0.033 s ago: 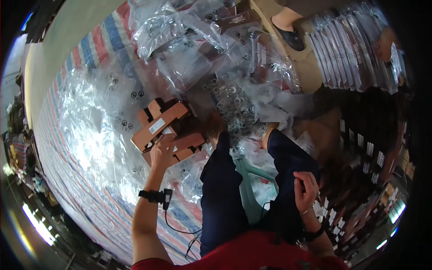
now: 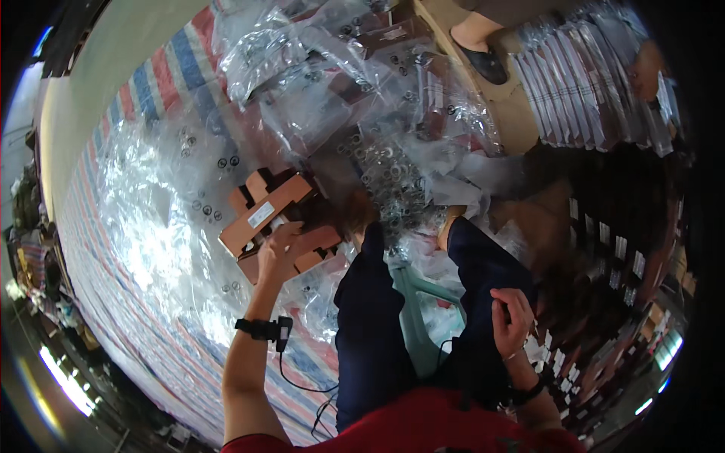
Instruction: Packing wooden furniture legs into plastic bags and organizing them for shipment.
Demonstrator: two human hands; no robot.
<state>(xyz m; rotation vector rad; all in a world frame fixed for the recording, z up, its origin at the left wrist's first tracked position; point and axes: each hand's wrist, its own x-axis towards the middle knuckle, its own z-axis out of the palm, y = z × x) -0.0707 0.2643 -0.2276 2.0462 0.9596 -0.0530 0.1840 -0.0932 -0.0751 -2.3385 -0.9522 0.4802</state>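
My left hand (image 2: 276, 253) reaches over a group of brown cardboard pieces (image 2: 283, 200) with dark notches and a white label, lying on clear plastic at the left. Its fingers are bent closed in the gap between two of the pieces, by a small pale thing (image 2: 277, 224); what exactly they grip is too small to make out. Over my right thigh, my right hand (image 2: 513, 323) rests with its fingers curled in, and nothing shows in it. Both wrists wear dark bands.
Clear plastic bags (image 2: 302, 75) spread over a striped sheet (image 2: 162, 75). Several small clear rings (image 2: 389, 170) lie in front of my feet. A green stool (image 2: 415, 325) is between my legs. Wrapped flat packs (image 2: 574, 90) stand at the far right, near another person's shoe (image 2: 483, 64).
My left hand has shifted slightly to the right and down over the cardboard pieces, uncovering a little more of the pale thing. My right hand stays almost where it was.
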